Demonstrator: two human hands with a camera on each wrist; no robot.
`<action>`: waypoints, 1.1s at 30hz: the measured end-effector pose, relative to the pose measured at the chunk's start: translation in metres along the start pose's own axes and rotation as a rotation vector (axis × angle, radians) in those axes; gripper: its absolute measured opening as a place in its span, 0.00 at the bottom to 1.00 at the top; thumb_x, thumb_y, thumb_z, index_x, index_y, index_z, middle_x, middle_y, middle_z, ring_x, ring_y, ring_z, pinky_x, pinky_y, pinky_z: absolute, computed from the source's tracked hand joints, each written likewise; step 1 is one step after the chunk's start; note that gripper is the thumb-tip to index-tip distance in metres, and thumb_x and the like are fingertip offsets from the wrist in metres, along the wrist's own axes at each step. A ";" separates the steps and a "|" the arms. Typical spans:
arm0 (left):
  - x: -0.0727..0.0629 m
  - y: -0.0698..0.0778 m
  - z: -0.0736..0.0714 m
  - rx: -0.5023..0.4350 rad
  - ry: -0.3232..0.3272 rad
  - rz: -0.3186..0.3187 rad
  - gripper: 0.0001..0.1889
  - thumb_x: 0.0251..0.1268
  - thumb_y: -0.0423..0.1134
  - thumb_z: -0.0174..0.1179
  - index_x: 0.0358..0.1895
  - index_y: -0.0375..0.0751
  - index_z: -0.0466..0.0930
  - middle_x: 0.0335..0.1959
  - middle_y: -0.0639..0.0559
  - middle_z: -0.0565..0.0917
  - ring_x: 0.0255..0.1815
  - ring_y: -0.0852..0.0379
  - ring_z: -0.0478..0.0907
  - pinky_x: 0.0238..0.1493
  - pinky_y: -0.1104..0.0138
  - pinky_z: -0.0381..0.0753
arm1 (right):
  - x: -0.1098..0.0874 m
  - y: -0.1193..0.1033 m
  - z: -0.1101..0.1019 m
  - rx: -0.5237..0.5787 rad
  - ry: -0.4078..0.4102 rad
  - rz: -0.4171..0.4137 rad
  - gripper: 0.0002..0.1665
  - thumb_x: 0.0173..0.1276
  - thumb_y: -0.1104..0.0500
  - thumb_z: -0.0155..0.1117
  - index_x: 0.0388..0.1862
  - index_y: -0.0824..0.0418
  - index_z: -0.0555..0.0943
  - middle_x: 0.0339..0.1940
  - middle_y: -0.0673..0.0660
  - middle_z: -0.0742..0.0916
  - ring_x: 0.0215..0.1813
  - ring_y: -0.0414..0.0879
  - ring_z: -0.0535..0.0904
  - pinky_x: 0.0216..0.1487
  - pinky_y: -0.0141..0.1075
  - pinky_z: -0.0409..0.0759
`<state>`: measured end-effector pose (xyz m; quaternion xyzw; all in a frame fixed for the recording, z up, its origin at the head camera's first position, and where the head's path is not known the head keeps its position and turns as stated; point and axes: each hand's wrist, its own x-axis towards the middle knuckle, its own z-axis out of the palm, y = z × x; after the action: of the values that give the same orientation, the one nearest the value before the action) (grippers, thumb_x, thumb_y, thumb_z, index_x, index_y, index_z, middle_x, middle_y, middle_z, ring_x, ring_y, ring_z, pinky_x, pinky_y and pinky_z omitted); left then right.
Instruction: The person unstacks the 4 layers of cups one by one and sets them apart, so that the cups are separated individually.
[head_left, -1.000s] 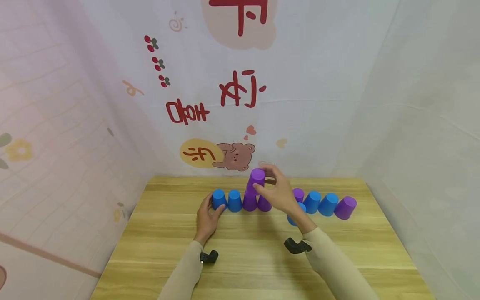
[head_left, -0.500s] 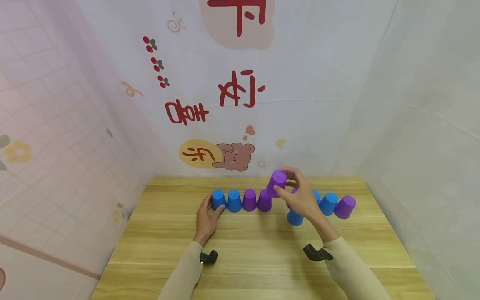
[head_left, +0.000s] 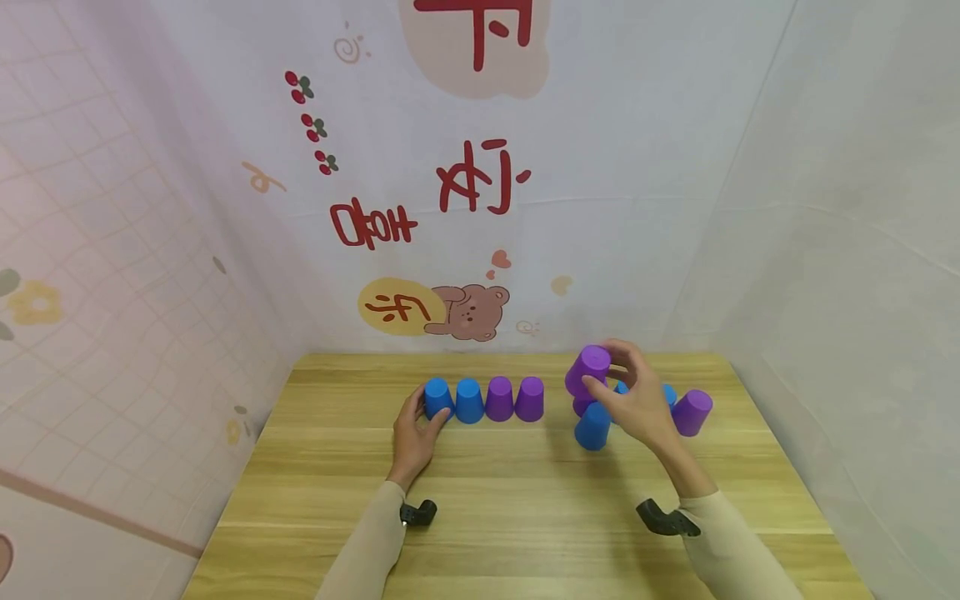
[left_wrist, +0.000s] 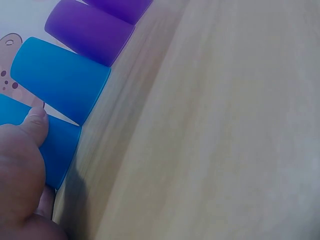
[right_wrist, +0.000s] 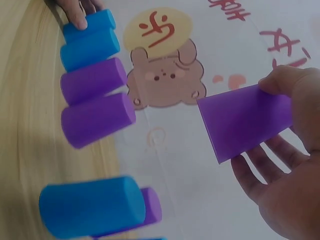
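My right hand (head_left: pixel 637 398) grips a purple cup (head_left: pixel 588 372) upside down in the air, thumb on one side and fingers round the other. In the head view it overlaps a standing purple cup (head_left: pixel 582 406) behind a blue cup (head_left: pixel 593 427). My left hand (head_left: pixel 414 435) holds the blue cup (head_left: pixel 438 400) at the left end of a row, thumb (left_wrist: pixel 37 122) on its near side. Beside that cup stand another blue cup (left_wrist: pixel 60 77) and two purple cups (head_left: pixel 499 400) (head_left: pixel 530 400), all upside down and close together.
At the right, partly behind my right hand, stand more cups, with a purple cup (head_left: pixel 692 412) at the end. The wooden table (head_left: pixel 510 517) meets a printed white cloth wall (head_left: pixel 637 275) at the back, and cloth also hangs at both sides.
My right hand has carried the purple cup rightward, from above the purple cups of the left row to over the right group. My left hand has stayed on its blue cup.
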<state>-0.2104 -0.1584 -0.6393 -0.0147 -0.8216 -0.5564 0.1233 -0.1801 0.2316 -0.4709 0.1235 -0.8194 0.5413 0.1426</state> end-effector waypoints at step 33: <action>0.000 0.002 0.001 0.017 0.013 0.010 0.36 0.80 0.36 0.73 0.85 0.35 0.69 0.79 0.31 0.79 0.81 0.32 0.79 0.84 0.43 0.79 | -0.048 0.049 -0.050 -0.087 0.114 0.037 0.32 0.71 0.71 0.80 0.72 0.69 0.79 0.59 0.42 0.86 0.57 0.25 0.86 0.59 0.18 0.88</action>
<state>-0.2102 -0.1572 -0.6377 -0.0143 -0.8253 -0.5489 0.1317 -0.1479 0.2991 -0.5119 0.0710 -0.8349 0.5139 0.1841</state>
